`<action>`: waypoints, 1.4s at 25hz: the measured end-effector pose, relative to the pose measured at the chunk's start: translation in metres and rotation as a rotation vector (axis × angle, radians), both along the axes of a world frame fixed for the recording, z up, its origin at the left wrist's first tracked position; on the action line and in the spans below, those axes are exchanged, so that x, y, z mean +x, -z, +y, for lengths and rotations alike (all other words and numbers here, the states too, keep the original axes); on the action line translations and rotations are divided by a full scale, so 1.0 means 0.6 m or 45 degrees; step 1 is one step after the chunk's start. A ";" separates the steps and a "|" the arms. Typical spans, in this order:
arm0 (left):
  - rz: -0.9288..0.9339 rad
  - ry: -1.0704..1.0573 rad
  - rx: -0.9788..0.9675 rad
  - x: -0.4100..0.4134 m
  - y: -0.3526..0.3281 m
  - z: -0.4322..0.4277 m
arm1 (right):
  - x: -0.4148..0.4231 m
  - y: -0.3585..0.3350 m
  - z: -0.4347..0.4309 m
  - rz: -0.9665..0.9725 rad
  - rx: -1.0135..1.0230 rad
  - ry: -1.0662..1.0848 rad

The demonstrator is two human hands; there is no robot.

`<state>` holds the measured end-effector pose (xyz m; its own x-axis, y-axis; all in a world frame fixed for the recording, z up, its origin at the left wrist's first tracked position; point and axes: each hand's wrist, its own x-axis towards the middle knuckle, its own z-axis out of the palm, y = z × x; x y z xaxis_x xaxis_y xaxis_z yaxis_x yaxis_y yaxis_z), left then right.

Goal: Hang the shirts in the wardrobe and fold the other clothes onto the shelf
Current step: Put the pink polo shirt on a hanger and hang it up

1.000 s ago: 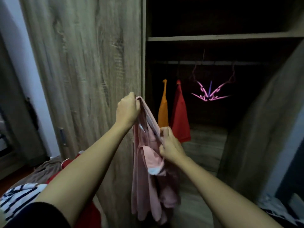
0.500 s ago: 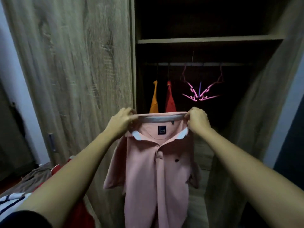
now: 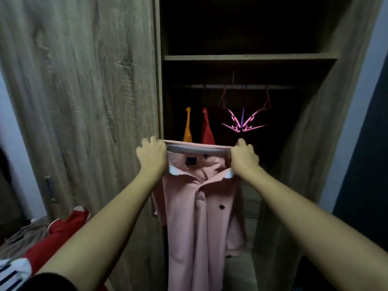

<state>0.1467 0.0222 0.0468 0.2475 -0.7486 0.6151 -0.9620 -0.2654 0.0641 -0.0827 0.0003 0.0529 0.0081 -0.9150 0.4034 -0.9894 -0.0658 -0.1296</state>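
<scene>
Pink polo shirt (image 3: 201, 223) hangs in the middle of the frame, held up in front of the open wardrobe (image 3: 310, 164). The left hand (image 3: 152, 157) and the right hand (image 3: 243, 159) each have their fingers closed tight on one end of the collar, so the collar is pulled into a flat line between them. The rest of the shirt falls straight down, loose and floppy. It looks soft and light, and it will likely bend and slide wherever it is not held. The collar or the shoulders seem the best places to hold it, because they keep the front flat and the neck open for a hanger. Letting go with one hand would probably make that side drop. Behind the collar, inside the dark wardrobe, an orange shirt (image 3: 188, 127) and a red shirt (image 3: 206, 128) hang from the rail (image 3: 241, 86). To the right of them, some empty pink hangers (image 3: 243, 122) hang in a bunch. A wooden shelf (image 3: 249, 57) runs across above the rail, and nothing can be seen on it. The wardrobe door (image 3: 84, 101) fills the upper left of the frame. In the lower left lies a pile of clothes (image 3: 39, 244), with red, brown and striped cloth in it. The room is dim.
</scene>
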 end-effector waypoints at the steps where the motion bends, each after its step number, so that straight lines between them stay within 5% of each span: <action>1: -0.028 -0.015 0.024 0.002 -0.001 0.001 | -0.006 0.003 0.001 -0.026 0.024 0.025; 6: -0.220 0.263 0.065 -0.010 0.009 0.004 | -0.040 0.011 0.011 -0.134 0.006 0.113; 11: 0.059 0.146 0.022 -0.014 -0.002 0.004 | -0.025 -0.001 0.025 -0.042 0.028 -0.058; 17: 0.000 0.261 0.140 -0.016 0.005 -0.005 | -0.048 -0.004 0.023 0.105 -0.101 -0.004; 21: -0.013 0.357 0.278 -0.007 -0.003 -0.017 | -0.048 -0.001 0.016 -0.128 0.082 -0.056; 35: 0.533 0.731 0.166 -0.062 -0.060 -0.097 | -0.123 -0.098 0.002 -0.261 0.013 -0.045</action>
